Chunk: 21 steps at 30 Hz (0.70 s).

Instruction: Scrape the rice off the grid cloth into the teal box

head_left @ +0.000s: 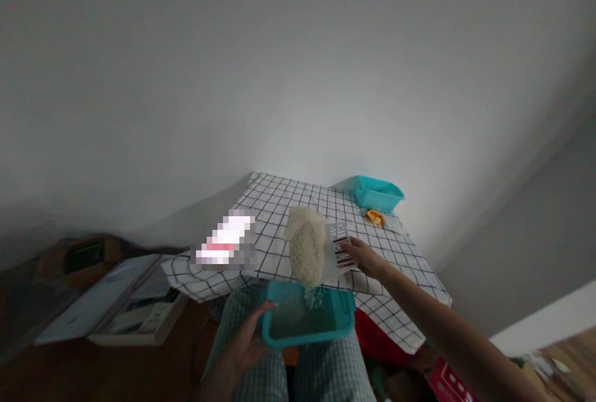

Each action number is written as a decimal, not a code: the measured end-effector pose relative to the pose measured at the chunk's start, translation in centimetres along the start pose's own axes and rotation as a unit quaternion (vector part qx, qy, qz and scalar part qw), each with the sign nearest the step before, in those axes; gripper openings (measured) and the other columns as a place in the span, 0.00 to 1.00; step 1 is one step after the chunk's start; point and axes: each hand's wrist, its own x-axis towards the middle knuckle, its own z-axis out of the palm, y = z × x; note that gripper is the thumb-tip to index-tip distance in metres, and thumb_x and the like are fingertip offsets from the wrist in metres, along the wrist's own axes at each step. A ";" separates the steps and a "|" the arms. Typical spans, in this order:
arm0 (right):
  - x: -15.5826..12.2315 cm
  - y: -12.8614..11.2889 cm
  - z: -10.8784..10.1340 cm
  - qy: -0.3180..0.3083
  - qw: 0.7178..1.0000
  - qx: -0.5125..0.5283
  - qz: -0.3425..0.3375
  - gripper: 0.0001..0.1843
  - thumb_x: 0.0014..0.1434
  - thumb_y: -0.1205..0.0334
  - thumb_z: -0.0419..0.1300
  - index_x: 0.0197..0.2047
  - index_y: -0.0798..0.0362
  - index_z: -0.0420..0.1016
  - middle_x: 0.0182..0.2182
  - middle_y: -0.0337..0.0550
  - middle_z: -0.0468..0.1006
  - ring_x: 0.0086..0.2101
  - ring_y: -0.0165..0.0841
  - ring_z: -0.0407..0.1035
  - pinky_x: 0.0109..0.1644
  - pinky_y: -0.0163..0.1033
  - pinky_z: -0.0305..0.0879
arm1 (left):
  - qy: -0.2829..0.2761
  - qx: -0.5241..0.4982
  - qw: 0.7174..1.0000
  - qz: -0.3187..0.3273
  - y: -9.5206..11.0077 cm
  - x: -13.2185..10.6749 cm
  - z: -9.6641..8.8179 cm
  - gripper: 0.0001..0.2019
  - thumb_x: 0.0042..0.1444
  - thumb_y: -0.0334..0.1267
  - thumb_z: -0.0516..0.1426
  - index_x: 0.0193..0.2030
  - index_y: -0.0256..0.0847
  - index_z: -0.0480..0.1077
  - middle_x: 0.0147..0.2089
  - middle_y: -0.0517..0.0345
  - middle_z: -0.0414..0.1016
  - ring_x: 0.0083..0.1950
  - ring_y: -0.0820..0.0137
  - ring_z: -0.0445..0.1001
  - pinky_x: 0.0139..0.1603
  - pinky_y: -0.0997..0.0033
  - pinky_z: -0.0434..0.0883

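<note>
1. Lap, nearest. Checked trousers (pixel 326 371) are seen at the lower edge, the person being seated.

2. Left hand (pixel 246 343). Its grip is closed over the left rim of the teal tray (pixel 307 340), thumb on top. The tray is kept level on the knees, evidently so that what falls is caught.

3. Rice (pixel 288 314). A pale heap lies in the tray, and a thin stream of grains is met just above it.

4. Bag of rice (pixel 306 245). It is held above the tray, tilted with the mouth downward, which seems to be why the grains run out at the low end.

5. Right hand (pixel 365 257). Its grip is pinched shut on the printed upper end of the bag, the arm being stretched out from the right.

6. Surface (pixel 279 197). It is covered with a white cloth with a black grid, which hangs over the near edge. A pixelated item (pixel 226 242) lies on its left part.

7. Second teal tray (pixel 378 194). It is set at the far right corner, with a small orange object (pixel 375 217) just beside it.

8. Floor, left. Flat books or boxes (pixel 116 309) are stacked on dark wood.

9. Wall (pixel 279 79). Plain and pale, it is dimly lit.
</note>
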 end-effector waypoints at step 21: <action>-5.4 -2.6 1.0 0.047 0.989 -0.122 -0.073 0.17 0.60 0.50 0.58 0.47 0.51 0.64 0.33 0.39 0.77 0.27 0.34 0.74 0.29 0.41 0.74 | 0.006 -0.038 0.999 -0.033 0.0 -0.3 -1.7 0.15 0.55 0.36 0.60 0.50 0.35 0.70 0.37 0.49 0.83 0.42 0.56 0.82 0.43 0.55 0.79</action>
